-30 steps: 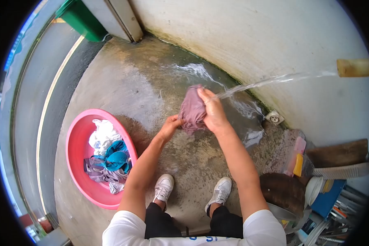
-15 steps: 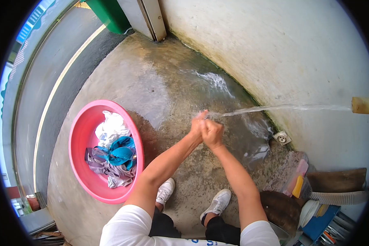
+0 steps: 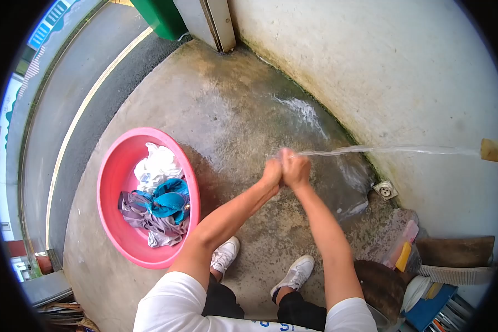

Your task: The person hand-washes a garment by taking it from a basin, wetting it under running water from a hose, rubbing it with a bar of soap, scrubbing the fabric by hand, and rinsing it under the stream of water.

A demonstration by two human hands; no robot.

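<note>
My left hand (image 3: 271, 172) and my right hand (image 3: 296, 169) are pressed together in front of me, fingers curled in. A stream of water (image 3: 365, 149) from the right runs onto them. Anything between the closed fingers is hidden by the hands and the splash. To the left of them, a pink basin (image 3: 106, 205) stands on the wet floor. Inside it lie a white cloth (image 3: 159, 166), a blue garment (image 3: 170, 199) and a greyish-purple garment (image 3: 149, 219), heaped together.
A pipe end (image 3: 491, 150) pours the water at the right wall (image 3: 426, 77). Below it is a floor drain (image 3: 385, 190). Boards, a yellow-handled item (image 3: 403, 256) and a blue box (image 3: 429, 307) crowd the lower right. A green bin (image 3: 159, 16) stands at the back.
My hands have shifted slightly right and turned against each other, the right now upright beside the left. The whole view has moved a little; the basin and clothes look unchanged.
</note>
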